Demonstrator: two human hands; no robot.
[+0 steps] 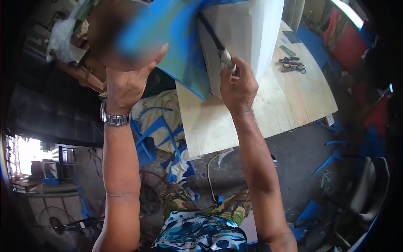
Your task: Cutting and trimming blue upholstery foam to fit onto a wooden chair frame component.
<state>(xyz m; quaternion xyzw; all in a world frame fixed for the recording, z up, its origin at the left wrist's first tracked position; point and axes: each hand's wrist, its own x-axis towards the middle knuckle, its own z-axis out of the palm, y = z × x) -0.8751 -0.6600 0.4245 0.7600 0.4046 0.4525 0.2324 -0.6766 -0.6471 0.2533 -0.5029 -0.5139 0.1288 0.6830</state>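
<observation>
My right hand (240, 87) is closed around the pale handle of a slim tool (213, 32) with a long dark end, possibly a brush. Its dark end lies across the border between a blue-green sheet (187, 63) and a large white curved piece (239, 29). My left hand (128, 86), with a metal watch on the wrist, is raised at the sheet's left side. Its thumb is stretched out, while a blurred patch hides the other fingers and whatever they touch. Both sheet and white piece sit over a light plywood board (294, 90).
Pliers and scissors (293, 65) lie on the board's right side. Blue offcuts (157, 130) and pale cloth are heaped below its left edge, with more blue scraps (308, 212) on the floor. A clear plastic bag (63, 40) is at upper left. A cord (210, 172) trails across the floor.
</observation>
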